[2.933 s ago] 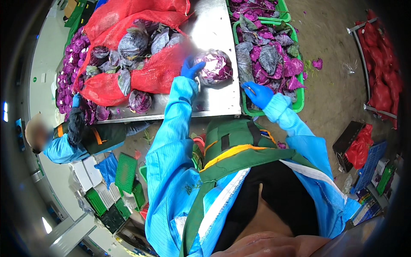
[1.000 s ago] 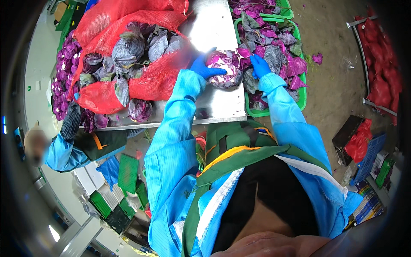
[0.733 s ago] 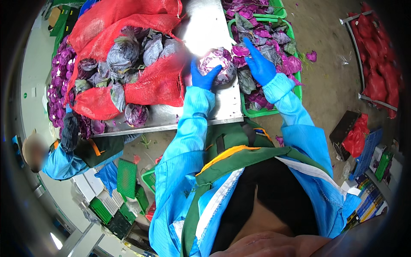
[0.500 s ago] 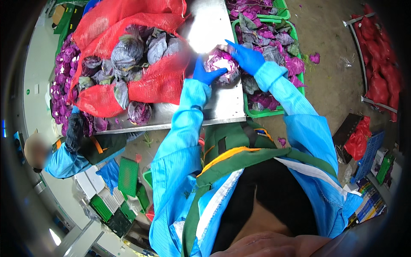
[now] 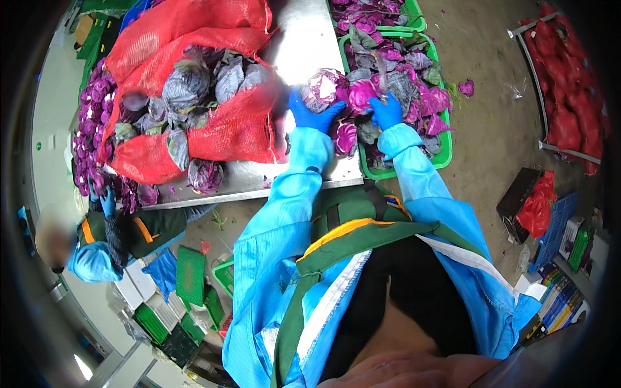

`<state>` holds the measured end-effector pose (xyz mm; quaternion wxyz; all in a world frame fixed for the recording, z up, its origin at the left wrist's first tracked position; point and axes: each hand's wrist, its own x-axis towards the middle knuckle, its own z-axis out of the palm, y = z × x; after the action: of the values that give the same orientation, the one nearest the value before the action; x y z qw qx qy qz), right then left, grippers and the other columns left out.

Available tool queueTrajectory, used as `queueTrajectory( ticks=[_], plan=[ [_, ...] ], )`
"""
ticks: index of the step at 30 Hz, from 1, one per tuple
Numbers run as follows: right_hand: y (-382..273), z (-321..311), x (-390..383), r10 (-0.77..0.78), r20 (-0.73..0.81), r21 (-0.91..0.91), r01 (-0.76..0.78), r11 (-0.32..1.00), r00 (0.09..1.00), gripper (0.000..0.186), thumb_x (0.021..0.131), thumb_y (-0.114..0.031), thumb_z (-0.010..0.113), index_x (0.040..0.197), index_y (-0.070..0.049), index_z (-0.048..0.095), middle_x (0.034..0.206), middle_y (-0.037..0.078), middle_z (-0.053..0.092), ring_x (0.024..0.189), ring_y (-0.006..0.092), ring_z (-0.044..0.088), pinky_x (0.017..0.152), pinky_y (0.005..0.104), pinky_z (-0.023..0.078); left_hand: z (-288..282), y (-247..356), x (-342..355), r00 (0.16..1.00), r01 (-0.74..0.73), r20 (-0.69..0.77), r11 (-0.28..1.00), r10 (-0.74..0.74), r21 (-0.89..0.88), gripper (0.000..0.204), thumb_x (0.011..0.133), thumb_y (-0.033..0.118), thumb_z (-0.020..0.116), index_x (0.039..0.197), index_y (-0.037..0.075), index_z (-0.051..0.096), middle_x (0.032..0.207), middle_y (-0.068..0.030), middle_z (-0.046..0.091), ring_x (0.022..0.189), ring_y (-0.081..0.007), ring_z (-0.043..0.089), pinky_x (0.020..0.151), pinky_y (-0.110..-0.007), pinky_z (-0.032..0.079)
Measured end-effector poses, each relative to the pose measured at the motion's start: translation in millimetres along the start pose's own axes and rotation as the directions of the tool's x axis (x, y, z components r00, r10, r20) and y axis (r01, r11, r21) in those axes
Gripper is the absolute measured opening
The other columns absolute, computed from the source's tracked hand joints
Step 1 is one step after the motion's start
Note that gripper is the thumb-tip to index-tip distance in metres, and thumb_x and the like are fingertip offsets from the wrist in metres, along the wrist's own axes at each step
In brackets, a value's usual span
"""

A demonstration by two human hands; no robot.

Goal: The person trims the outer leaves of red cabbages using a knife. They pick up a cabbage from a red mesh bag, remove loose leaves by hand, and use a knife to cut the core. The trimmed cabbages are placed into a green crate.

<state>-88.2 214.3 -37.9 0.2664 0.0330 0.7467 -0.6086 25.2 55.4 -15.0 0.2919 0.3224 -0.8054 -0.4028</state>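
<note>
My blue-gloved left hand [image 5: 315, 115] cups the near side of a partly trimmed red cabbage [image 5: 325, 89], thumb and fingers spread around it on the metal table [image 5: 310, 39]. To its right, my blue-gloved right hand [image 5: 387, 112] is closed, and a narrow greyish blade, seemingly a knife [image 5: 381, 74], points away from it. Between the hands, a bright purple cabbage leaf [image 5: 362, 97] hangs by the table's right edge. Another loose leaf [image 5: 346, 138] lies nearer me. A green crate [image 5: 445, 152] of cabbage leaves stands beneath my right hand.
A red mesh sack [image 5: 239, 132] of whole cabbages lies open on the left. Past it sits a pile of trimmed cabbages [image 5: 90, 139], where a co-worker [image 5: 97, 258] stands. One cabbage [image 5: 205, 176] rests near the front edge. Full red sacks [image 5: 563, 84] are at far right.
My right hand has moved off the cabbage, right and nearer me, over the crate. Purple leaves now lie beside the cabbage. The co-worker's arms have shifted.
</note>
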Motion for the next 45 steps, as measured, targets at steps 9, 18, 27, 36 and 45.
queueTrajectory(
  ticks=[9, 18, 27, 36, 45],
  plan=[
    [-13.8, -24.2, 10.4, -0.544, 0.264, -0.316, 0.604, 0.732, 0.797, 0.063, 0.094, -0.037, 0.05, 0.146, -0.014, 0.024, 0.137, 0.025, 0.042, 0.109, 0.0424, 0.055, 0.086, 0.0452, 0.047, -30.2, -14.6, 38.7, 0.86, 0.083, 0.505, 0.955, 0.075, -0.284, 0.119, 0.045, 0.019, 0.095, 0.142, 0.006, 0.028, 0.132, -0.0152, 0.044, 0.121, -0.0256, 0.047, 0.101, -0.04, 0.043],
    [-46.7, 27.4, 3.8, -0.38, 0.342, -0.438, 0.503, 0.745, 0.86, 0.056, 0.095, -0.041, 0.045, 0.146, -0.028, 0.025, 0.127, 0.021, 0.053, 0.094, 0.0436, 0.06, 0.08, 0.0483, 0.048, -22.1, -4.7, 50.9, 0.833, 0.239, 0.554, 0.898, 0.006, -0.368, 0.119, 0.047, 0.015, 0.094, 0.144, 0.009, 0.026, 0.134, -0.0155, 0.045, 0.12, -0.0265, 0.049, 0.1, -0.039, 0.044],
    [-67.8, 30.8, 9.8, -0.351, 0.287, -0.505, 0.452, 0.735, 0.891, 0.051, 0.084, -0.039, 0.061, 0.127, -0.014, 0.051, 0.108, 0.023, 0.062, 0.098, 0.0389, 0.06, 0.082, 0.0463, 0.049, -24.3, -22.5, 48.7, 0.837, 0.065, 0.528, 0.934, 0.14, -0.351, 0.113, 0.056, 0.017, 0.091, 0.145, 0.004, 0.022, 0.136, -0.0181, 0.043, 0.123, -0.0272, 0.046, 0.101, -0.04, 0.043],
    [-69.9, 35.2, 7.0, -0.335, 0.233, -0.631, 0.404, 0.663, 0.913, 0.048, 0.084, -0.036, 0.057, 0.125, -0.01, 0.05, 0.098, 0.024, 0.064, 0.088, 0.0417, 0.062, 0.073, 0.0497, 0.051, -22.0, 69.4, 46.6, 0.899, 0.015, 0.425, 0.978, -0.104, 0.206, 0.113, 0.043, 0.048, 0.089, 0.134, 0.001, 0.039, 0.125, -0.0214, 0.05, 0.113, -0.0365, 0.051, 0.098, -0.044, 0.043],
    [62.8, -18.0, 81.9, -0.081, 0.146, -0.629, 0.156, 0.761, 0.986, 0.053, 0.083, -0.043, 0.058, 0.12, -0.005, 0.054, 0.11, 0.024, 0.061, 0.1, 0.039, 0.06, 0.083, 0.0471, 0.048, -36.9, -24.6, 30.8, 0.876, -0.127, 0.449, 0.983, 0.175, -0.135, 0.129, 0.036, 0.04, 0.095, 0.138, 0.0, 0.026, 0.135, -0.0198, 0.037, 0.126, -0.0338, 0.039, 0.106, -0.043, 0.035]
  ],
)
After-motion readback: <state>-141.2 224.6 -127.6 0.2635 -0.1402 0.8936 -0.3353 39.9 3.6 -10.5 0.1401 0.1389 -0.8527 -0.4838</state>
